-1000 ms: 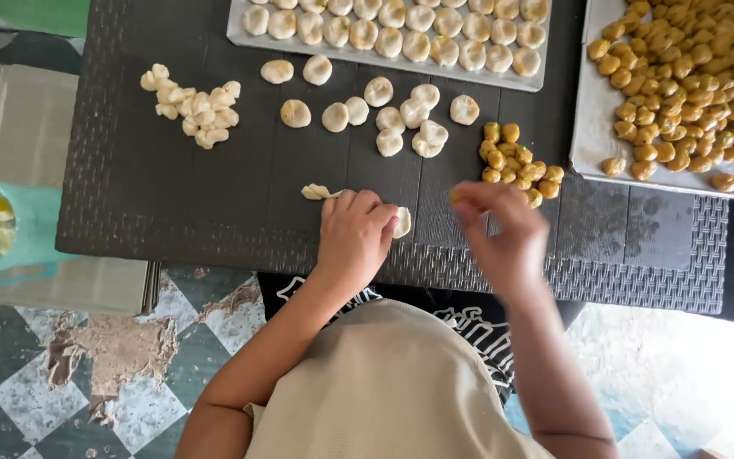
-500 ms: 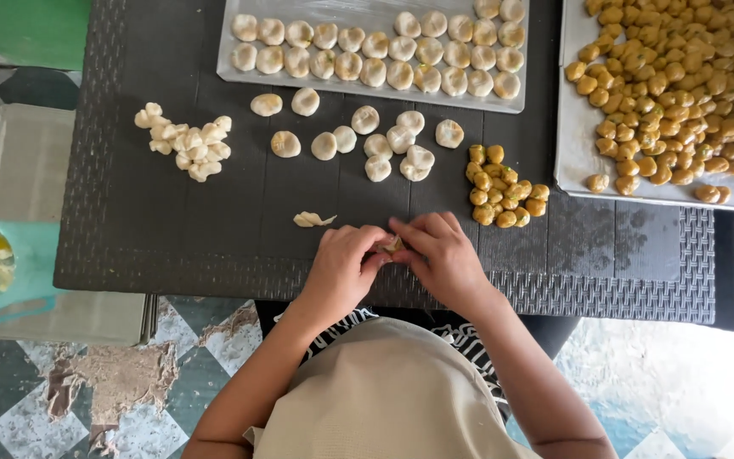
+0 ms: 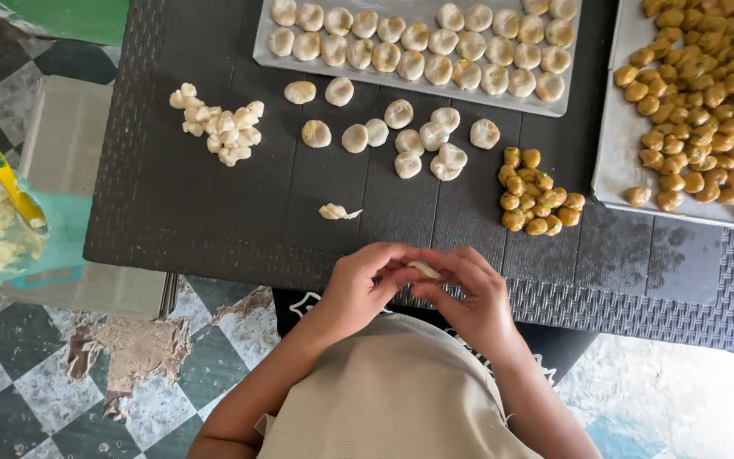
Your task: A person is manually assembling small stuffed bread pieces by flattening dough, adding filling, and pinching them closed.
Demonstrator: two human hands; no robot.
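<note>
My left hand (image 3: 365, 285) and my right hand (image 3: 467, 295) meet at the near edge of the dark table (image 3: 214, 212), fingertips pinched together around a small piece of pale dough (image 3: 425, 270). Just beyond the hands lies a thin scrap of dough (image 3: 337, 212). Farther out sit several filled dough balls (image 3: 401, 136), a heap of small raw dough pieces (image 3: 218, 127) to the left, and a pile of golden filling balls (image 3: 535, 204) to the right.
A grey tray (image 3: 554, 109) at the back holds rows of shaped dough balls. A second tray (image 3: 618, 170) at the right is full of golden balls. A teal bowl (image 3: 61, 246) with pale flour and a yellow-handled tool stands left, above a chequered floor.
My right hand came in from the golden pile and joined the left. Both hands have drawn back from the tabletop to its near edge, closing on the dough piece.
</note>
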